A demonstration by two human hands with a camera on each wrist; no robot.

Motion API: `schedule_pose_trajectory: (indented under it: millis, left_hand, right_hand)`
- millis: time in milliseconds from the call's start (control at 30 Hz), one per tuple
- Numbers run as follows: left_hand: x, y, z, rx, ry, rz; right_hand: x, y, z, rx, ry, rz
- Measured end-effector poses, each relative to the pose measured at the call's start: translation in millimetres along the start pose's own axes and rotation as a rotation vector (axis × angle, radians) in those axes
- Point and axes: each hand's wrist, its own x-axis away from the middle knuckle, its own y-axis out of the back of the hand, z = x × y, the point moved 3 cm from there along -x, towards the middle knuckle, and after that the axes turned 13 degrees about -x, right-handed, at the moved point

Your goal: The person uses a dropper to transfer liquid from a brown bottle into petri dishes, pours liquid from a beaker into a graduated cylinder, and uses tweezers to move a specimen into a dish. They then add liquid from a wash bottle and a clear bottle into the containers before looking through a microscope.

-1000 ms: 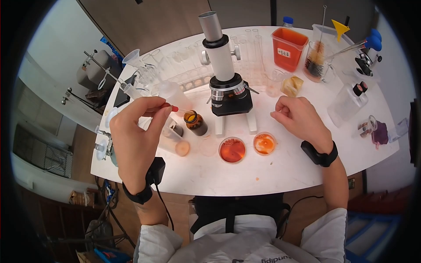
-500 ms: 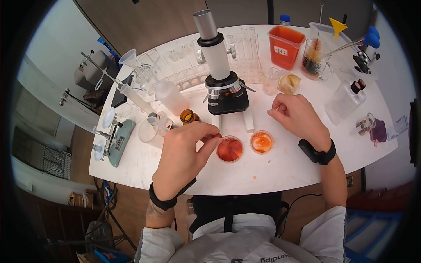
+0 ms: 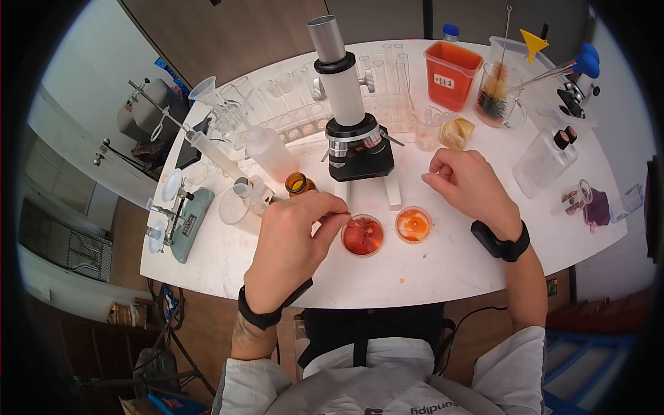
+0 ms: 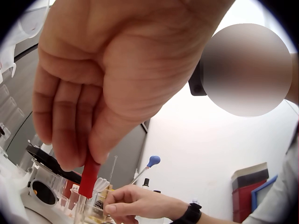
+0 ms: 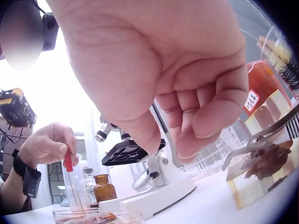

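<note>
My left hand (image 3: 294, 225) pinches a glass dropper by its red rubber bulb (image 4: 88, 179), between thumb and fingers. In the right wrist view, its glass tube slants down into the shallow petri dish below. That dish of red liquid (image 3: 364, 238) lies right beside the left fingertips. A second petri dish (image 3: 414, 226), with orange contents, sits just to its right. Behind the left hand stands an uncapped amber bottle (image 5: 104, 190). My right hand (image 3: 474, 183) hovers over the table's right half, holding nothing, its fingers loosely curled and its thumb apart from them.
A microscope (image 3: 344, 104) stands behind the dishes. Racked test tubes line the back. On the left are a plastic wash bottle (image 3: 271, 155) and a balance (image 3: 192, 225). To the right stand a red container (image 3: 451, 76), a beaker with brushes (image 3: 494, 100) and a clear bottle (image 3: 543, 166).
My left hand has carried the dropper from the amber bottle's mouth rightward to the red petri dish, where it stays over the last half second. The right hand has barely moved.
</note>
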Motion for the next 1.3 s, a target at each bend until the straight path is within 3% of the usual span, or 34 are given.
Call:
schedule_pose_trajectory:
  millis: [733, 1033, 1300]
  left_hand:
    - [-1.3, 6.3, 1.5, -0.013, 0.038, 0.043]
    - [-3.7, 40.7, 7.8, 0.049, 0.115, -0.045]
    - [-19.2, 87.0, 39.9, -0.017, 0.186, -0.234]
  right_hand:
    - [0.8, -0.1, 1.8, 0.035, 0.012, 0.009]
    - [1.2, 0.0, -0.1, 0.02, 0.011, 0.005]
    - [2.2, -0.9, -4.1, -0.004, 0.035, -0.018]
